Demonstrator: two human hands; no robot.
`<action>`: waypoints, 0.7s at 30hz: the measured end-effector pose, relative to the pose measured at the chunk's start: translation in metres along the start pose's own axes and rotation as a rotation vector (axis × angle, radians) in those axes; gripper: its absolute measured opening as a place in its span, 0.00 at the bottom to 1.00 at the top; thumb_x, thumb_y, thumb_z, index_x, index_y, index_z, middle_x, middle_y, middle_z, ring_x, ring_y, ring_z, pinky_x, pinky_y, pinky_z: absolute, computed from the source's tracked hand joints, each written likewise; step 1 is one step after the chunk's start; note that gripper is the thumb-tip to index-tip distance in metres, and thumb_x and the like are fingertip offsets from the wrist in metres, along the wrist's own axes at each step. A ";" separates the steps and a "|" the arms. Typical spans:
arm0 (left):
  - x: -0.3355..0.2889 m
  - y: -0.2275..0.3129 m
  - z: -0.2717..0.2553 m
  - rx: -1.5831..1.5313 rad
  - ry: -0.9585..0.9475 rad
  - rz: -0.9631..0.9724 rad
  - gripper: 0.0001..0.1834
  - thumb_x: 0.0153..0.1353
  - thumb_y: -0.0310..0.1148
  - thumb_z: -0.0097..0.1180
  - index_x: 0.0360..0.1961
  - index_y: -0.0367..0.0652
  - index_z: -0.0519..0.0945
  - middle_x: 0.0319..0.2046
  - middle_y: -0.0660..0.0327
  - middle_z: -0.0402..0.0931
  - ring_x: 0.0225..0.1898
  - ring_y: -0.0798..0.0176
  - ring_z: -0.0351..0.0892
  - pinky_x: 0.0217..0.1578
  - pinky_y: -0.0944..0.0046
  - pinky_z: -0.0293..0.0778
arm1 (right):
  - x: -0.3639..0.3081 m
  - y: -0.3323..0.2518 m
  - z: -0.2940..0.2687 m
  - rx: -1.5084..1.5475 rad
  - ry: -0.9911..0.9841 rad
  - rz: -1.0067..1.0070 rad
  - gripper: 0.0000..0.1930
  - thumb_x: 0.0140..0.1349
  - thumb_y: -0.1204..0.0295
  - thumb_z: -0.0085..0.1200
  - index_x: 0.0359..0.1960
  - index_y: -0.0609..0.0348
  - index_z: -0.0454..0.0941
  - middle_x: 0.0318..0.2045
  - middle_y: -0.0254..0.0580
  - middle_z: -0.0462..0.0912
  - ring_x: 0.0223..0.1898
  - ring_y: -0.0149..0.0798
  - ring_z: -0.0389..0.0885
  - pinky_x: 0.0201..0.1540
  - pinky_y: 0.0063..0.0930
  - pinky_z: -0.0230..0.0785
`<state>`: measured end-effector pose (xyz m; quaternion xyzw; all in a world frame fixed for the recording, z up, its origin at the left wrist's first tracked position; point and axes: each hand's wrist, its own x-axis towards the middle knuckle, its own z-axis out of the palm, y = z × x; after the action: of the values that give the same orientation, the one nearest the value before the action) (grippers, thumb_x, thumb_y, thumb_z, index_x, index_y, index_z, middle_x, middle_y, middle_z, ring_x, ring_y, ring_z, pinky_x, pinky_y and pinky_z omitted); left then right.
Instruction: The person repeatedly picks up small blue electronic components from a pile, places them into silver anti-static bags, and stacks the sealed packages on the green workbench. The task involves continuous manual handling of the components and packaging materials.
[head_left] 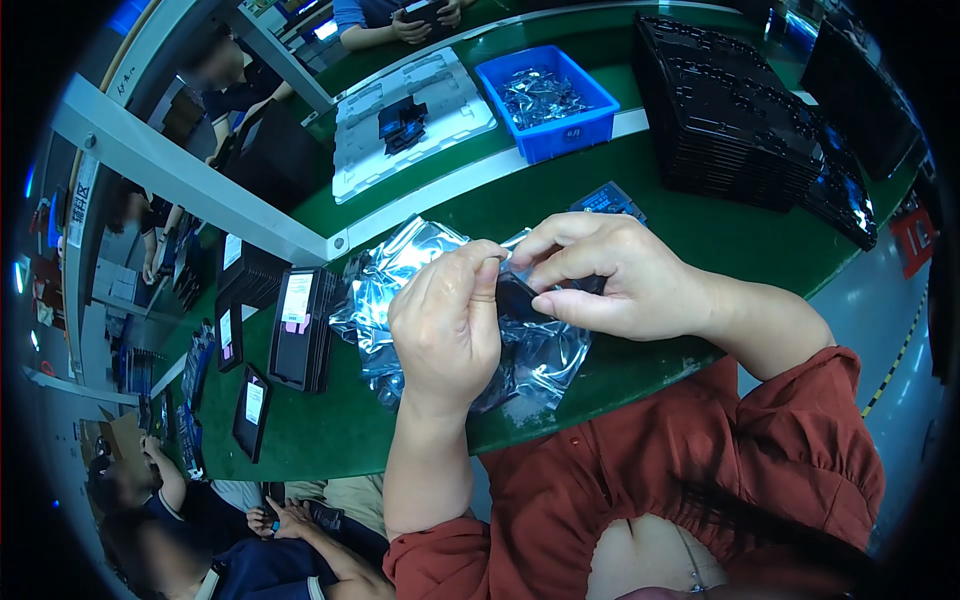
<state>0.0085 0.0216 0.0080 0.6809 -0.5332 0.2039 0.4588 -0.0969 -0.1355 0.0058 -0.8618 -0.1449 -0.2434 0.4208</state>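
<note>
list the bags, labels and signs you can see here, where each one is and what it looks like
Silvery shiny bag: crinkled, on the green table, pinched by left hand and right hand.
Blue bin: rectangular, far side, holding small silvery packets.
Black flat packs: upright at left, each with a white label.
Red sign: right edge, small rectangle.

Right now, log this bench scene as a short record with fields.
left hand: grips the silver foil bag
right hand: pinches a small dark part at the bag's mouth
surface: green bench
behind: blue bin of small bagged parts, white tray, stacked black trays
left side: flat black boxes standing on edge
</note>
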 end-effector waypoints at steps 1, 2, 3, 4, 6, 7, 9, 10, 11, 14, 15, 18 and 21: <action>0.000 0.001 0.000 -0.003 -0.011 -0.008 0.02 0.57 0.22 0.55 0.31 0.36 0.78 0.23 0.54 0.77 0.22 0.55 0.76 0.23 0.61 0.70 | 0.000 0.002 0.000 -0.003 -0.007 0.005 0.06 0.52 0.78 0.59 0.30 0.67 0.80 0.39 0.47 0.79 0.39 0.43 0.80 0.42 0.30 0.73; 0.001 0.002 -0.001 -0.007 -0.023 -0.016 0.02 0.57 0.22 0.55 0.31 0.36 0.78 0.23 0.54 0.77 0.22 0.54 0.76 0.23 0.61 0.70 | 0.000 0.003 0.000 -0.006 -0.014 0.009 0.06 0.52 0.76 0.60 0.30 0.68 0.80 0.39 0.47 0.79 0.39 0.43 0.80 0.42 0.30 0.72; 0.000 0.003 -0.001 -0.009 -0.036 -0.025 0.02 0.57 0.22 0.55 0.31 0.36 0.78 0.23 0.54 0.77 0.22 0.54 0.76 0.23 0.60 0.70 | 0.000 0.003 0.001 -0.021 -0.002 0.005 0.08 0.52 0.74 0.60 0.30 0.67 0.80 0.38 0.47 0.80 0.39 0.44 0.79 0.41 0.31 0.72; 0.000 0.004 0.002 -0.028 -0.044 -0.024 0.02 0.57 0.22 0.55 0.32 0.36 0.78 0.23 0.54 0.77 0.22 0.54 0.76 0.23 0.60 0.70 | 0.001 0.002 0.003 -0.036 0.009 0.000 0.09 0.52 0.72 0.60 0.30 0.67 0.81 0.38 0.47 0.80 0.38 0.45 0.79 0.40 0.32 0.72; -0.002 0.005 0.008 -0.068 -0.058 -0.018 0.02 0.57 0.22 0.55 0.32 0.36 0.78 0.23 0.54 0.76 0.21 0.53 0.76 0.23 0.59 0.70 | 0.001 0.003 0.004 -0.026 0.012 0.016 0.11 0.52 0.70 0.61 0.30 0.67 0.81 0.38 0.48 0.80 0.37 0.45 0.79 0.39 0.32 0.72; -0.001 0.006 0.008 -0.065 -0.058 -0.034 0.03 0.58 0.23 0.54 0.33 0.36 0.78 0.23 0.55 0.77 0.22 0.56 0.76 0.24 0.61 0.70 | 0.001 0.005 0.004 0.000 0.003 0.037 0.11 0.52 0.69 0.61 0.30 0.68 0.81 0.38 0.48 0.80 0.37 0.46 0.79 0.39 0.32 0.72; 0.000 0.008 0.008 -0.055 -0.056 -0.069 0.05 0.61 0.25 0.52 0.34 0.37 0.79 0.24 0.56 0.78 0.22 0.63 0.75 0.24 0.67 0.69 | 0.001 0.004 0.002 0.106 0.015 0.107 0.11 0.52 0.70 0.61 0.29 0.69 0.80 0.37 0.50 0.80 0.37 0.47 0.80 0.38 0.32 0.72; 0.000 0.007 0.007 -0.028 -0.068 -0.045 0.05 0.61 0.25 0.52 0.34 0.36 0.79 0.24 0.56 0.78 0.23 0.61 0.76 0.25 0.66 0.70 | 0.001 0.002 0.000 0.128 -0.015 0.163 0.10 0.53 0.71 0.61 0.30 0.68 0.80 0.38 0.48 0.80 0.38 0.44 0.79 0.40 0.31 0.71; 0.000 0.006 0.008 -0.001 -0.080 -0.021 0.05 0.62 0.25 0.52 0.35 0.36 0.79 0.25 0.55 0.78 0.23 0.60 0.76 0.25 0.65 0.70 | 0.001 0.000 -0.001 0.150 -0.046 0.219 0.10 0.54 0.71 0.61 0.32 0.68 0.81 0.39 0.46 0.79 0.40 0.42 0.78 0.42 0.30 0.70; -0.001 0.001 0.011 0.060 -0.134 0.018 0.08 0.60 0.29 0.54 0.38 0.36 0.77 0.25 0.53 0.77 0.25 0.54 0.77 0.26 0.60 0.72 | 0.001 0.002 0.002 0.187 -0.090 0.294 0.09 0.58 0.72 0.58 0.33 0.68 0.80 0.37 0.44 0.78 0.40 0.37 0.77 0.44 0.27 0.69; -0.001 0.001 0.012 0.070 -0.157 0.028 0.10 0.59 0.30 0.56 0.40 0.36 0.76 0.25 0.52 0.76 0.25 0.51 0.78 0.26 0.58 0.72 | 0.002 0.001 0.000 0.182 -0.103 0.338 0.09 0.59 0.73 0.57 0.33 0.69 0.80 0.37 0.43 0.77 0.40 0.35 0.77 0.43 0.26 0.69; 0.004 0.010 0.010 0.032 -0.174 -0.008 0.17 0.60 0.36 0.56 0.45 0.35 0.74 0.28 0.50 0.76 0.28 0.49 0.78 0.28 0.57 0.73 | -0.001 0.012 0.002 0.454 0.052 0.436 0.06 0.59 0.78 0.55 0.32 0.72 0.78 0.40 0.38 0.75 0.36 0.29 0.78 0.40 0.20 0.74; 0.005 0.010 0.006 0.027 -0.248 -0.111 0.23 0.59 0.41 0.57 0.48 0.35 0.73 0.31 0.48 0.77 0.31 0.47 0.78 0.31 0.55 0.73 | 0.000 0.014 0.000 0.536 0.173 0.376 0.08 0.57 0.73 0.59 0.27 0.69 0.80 0.33 0.39 0.80 0.33 0.31 0.77 0.38 0.25 0.70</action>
<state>-0.0003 0.0136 0.0136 0.7353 -0.5447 0.0996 0.3908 -0.0907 -0.1440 -0.0030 -0.7081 -0.0058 -0.1871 0.6808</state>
